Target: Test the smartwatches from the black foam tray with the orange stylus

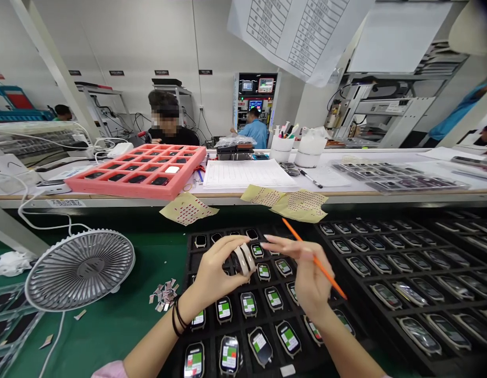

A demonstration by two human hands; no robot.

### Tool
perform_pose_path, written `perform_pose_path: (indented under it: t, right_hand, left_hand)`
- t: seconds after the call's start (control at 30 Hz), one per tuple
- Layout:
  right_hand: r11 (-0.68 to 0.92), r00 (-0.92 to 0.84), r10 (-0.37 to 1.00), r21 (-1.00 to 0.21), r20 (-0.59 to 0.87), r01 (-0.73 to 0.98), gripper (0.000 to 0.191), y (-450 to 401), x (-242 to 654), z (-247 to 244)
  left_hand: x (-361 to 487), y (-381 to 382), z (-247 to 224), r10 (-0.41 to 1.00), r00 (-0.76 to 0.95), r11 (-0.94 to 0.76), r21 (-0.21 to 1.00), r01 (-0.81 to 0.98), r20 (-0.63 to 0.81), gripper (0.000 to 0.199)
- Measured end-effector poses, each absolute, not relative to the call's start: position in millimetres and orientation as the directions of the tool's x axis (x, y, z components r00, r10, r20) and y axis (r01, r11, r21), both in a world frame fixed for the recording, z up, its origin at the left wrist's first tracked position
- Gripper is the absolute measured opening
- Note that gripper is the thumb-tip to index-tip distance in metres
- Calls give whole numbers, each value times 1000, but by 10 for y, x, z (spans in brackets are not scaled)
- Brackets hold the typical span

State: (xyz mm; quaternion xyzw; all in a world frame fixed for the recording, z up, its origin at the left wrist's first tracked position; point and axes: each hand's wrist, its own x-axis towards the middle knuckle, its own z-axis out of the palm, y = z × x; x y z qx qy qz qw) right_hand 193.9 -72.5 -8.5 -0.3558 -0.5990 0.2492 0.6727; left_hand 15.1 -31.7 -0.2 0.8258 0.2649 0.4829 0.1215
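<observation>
My left hand (pixel 217 268) is closed around a small stack of smartwatch bodies (pixel 244 259), held on edge above a black foam tray (pixel 237 326). Their pale side frames face right. In my right hand (pixel 312 275) is a thin orange stick (pixel 325 274), slanting from upper left to lower right; its exact kind is unclear. The fingers of that hand point toward the stack, a little apart from it. Below both hands, smartwatches sit in the tray's slots, many with lit green-and-white screens, such as one smartwatch (pixel 249 304).
A second black tray (pixel 385 310) of watches lies on the right. To the left stand a grey fan (pixel 83 268) and a pile of small tabs (pixel 164 295). Yellow sticker sheets (pixel 300 205) hang from the shelf edge, near a pink foam tray (pixel 172 186). Other people sit beyond.
</observation>
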Motion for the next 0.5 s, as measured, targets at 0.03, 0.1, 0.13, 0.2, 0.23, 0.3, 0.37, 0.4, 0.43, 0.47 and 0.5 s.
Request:
perform_pose_path:
  t: [0.03, 0.1, 0.13, 0.2, 0.23, 0.3, 0.37, 0.4, 0.43, 0.47, 0.5]
  right_hand:
    - [593, 128, 793, -803, 596, 63, 24, -700, 1894, -51]
    - [521, 28, 852, -852, 523, 40, 15, -649, 1807, -27]
    - [505, -6, 863, -862, 505, 40, 16, -628, 1775, -37]
    - [539, 5, 841, -839, 541, 67, 15, -607, 1754, -82]
    - [579, 29, 811, -810, 584, 94, 16, -607, 1768, -107]
    - [663, 62, 735, -735, 675, 145, 29, -626, 1836, -138]
    - [717, 34, 682, -677, 730, 165, 42, -662, 1931, -129]
    - [732, -2, 671, -661, 742, 165, 47, -683, 1978, -111]
    - [743, -37, 662, -649, 748, 165, 49, -704, 2018, -89]
    - [753, -70, 653, -637, 754, 166, 49, -724, 2051, -64]
    - [763, -90, 643, -626, 761, 160, 47, -742, 2073, -42]
  left_hand:
    - [151, -312, -9, 561, 388, -824, 450, 344, 731, 44]
    - [149, -303, -24, 577, 373, -809, 443, 388, 727, 44]
    - [146, -299, -29, 584, 368, -802, 444, 400, 723, 44]
    - [138, -293, -31, 597, 366, -793, 454, 407, 714, 45]
    - [133, -292, -28, 602, 368, -790, 461, 404, 708, 45]
    - [123, -290, -15, 612, 375, -786, 480, 390, 696, 45]
    - [120, -293, -3, 617, 380, -784, 499, 368, 689, 45]
    - [121, -295, 1, 617, 383, -786, 506, 356, 688, 45]
    - [124, -299, 4, 615, 387, -788, 510, 346, 687, 45]
    - [128, -303, 7, 611, 392, -791, 512, 336, 688, 46]
    - [132, -308, 9, 608, 396, -793, 513, 328, 688, 47]
